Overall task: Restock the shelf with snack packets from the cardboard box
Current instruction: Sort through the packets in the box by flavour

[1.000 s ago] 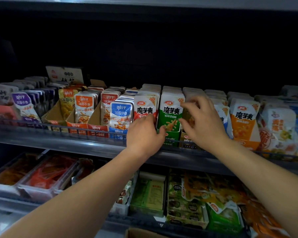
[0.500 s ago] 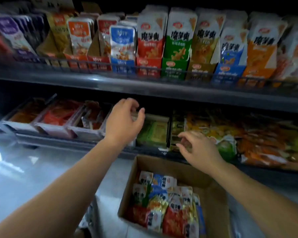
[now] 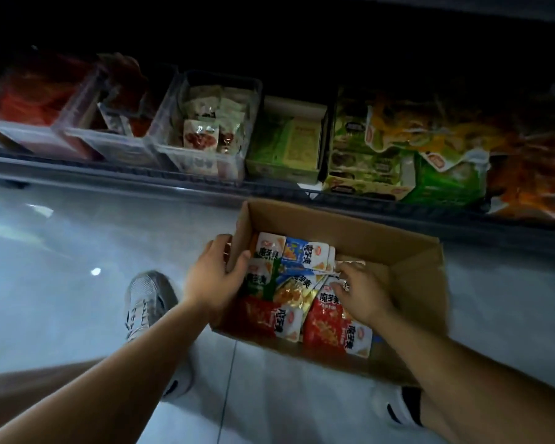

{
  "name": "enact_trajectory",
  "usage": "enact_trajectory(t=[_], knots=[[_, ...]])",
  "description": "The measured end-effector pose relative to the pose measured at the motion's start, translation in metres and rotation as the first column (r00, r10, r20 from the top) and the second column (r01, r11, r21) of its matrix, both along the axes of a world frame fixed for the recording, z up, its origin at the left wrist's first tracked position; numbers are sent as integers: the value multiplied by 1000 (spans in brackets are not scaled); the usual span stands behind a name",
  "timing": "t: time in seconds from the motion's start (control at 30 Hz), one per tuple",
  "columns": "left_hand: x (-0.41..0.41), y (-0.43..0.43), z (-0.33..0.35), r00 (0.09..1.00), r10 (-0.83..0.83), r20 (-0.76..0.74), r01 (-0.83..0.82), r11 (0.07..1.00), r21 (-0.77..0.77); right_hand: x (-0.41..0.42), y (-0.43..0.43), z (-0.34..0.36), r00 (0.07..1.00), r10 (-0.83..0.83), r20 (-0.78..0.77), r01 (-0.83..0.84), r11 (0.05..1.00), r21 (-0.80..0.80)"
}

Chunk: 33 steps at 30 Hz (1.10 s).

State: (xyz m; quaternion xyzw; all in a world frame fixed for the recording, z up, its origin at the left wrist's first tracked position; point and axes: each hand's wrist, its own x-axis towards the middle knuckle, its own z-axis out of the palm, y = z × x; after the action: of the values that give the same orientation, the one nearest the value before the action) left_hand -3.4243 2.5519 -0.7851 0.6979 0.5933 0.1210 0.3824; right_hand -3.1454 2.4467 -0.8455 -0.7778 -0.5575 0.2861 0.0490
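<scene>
A lower shelf (image 3: 269, 187) of clear bins (image 3: 205, 123) and bagged goods runs along the far side of the cardboard box (image 3: 350, 232), which sits open on the pale floor (image 3: 77, 251) with a grey shoe (image 3: 148, 299) just to its left. A second ago both hands were up at a row of upright packets on a higher tier; half a second ago they were dropping toward the box. Now they are in it and the view has swung down with them, so the higher tier is out of sight. By the look of it, one round of placing is over and the next pick is starting, with plenty of stock left to move. The snack packets (image 3: 305, 254), in red, green, blue and yellow, lie packed in the box's left half, while its right half shows bare cardboard. The left hand (image 3: 215, 283) is at the box's left wall, fingers curled over the rim and thumb against the nearest packets, apparently steadying the box. The right hand (image 3: 362, 296) is inside near the middle, its fingertips (image 3: 342, 278) bent and pinching the edge of the packets at the right of the stack, which thus sits directly between the two hands.
</scene>
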Motion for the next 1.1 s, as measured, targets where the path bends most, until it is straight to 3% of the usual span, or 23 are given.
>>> enact_trajectory(t=[0.4, 0.5, 0.63, 0.8, 0.9, 0.93, 1.03, 1.1], knots=[[-1, -3, -15, 998, 64, 29, -64, 998, 7, -31, 51, -65, 929, -369, -29, 370, 928, 50], [0, -3, -16, 997, 68, 31, -68, 998, 10, -36, 55, -75, 862, -475, -178, 489, 872, 40], [-1, -4, -17, 997, 65, 38, -66, 998, 24, -41, 52, -69, 688, -569, -450, 638, 770, 0], [0, -5, -11, 998, 59, 39, -59, 998, -2, -34, 29, -32, 672, -536, -511, 645, 763, 46], [0, -4, -6, 999, 44, 15, -43, 998, -39, -29, 22, 7, 751, -461, -472, 575, 808, 126], [1, -5, -2, 999, 45, -4, -45, 999, -12, -28, 21, 23, 789, -414, -454, 528, 835, 155], [9, -5, 13, 998, -58, 5, 54, 961, 273, -33, 27, 71, 819, -264, -509, 423, 878, 226], [16, -7, 25, 987, -151, 62, 127, 949, 288, -43, 37, 101, 795, -174, -582, 396, 875, 279]])
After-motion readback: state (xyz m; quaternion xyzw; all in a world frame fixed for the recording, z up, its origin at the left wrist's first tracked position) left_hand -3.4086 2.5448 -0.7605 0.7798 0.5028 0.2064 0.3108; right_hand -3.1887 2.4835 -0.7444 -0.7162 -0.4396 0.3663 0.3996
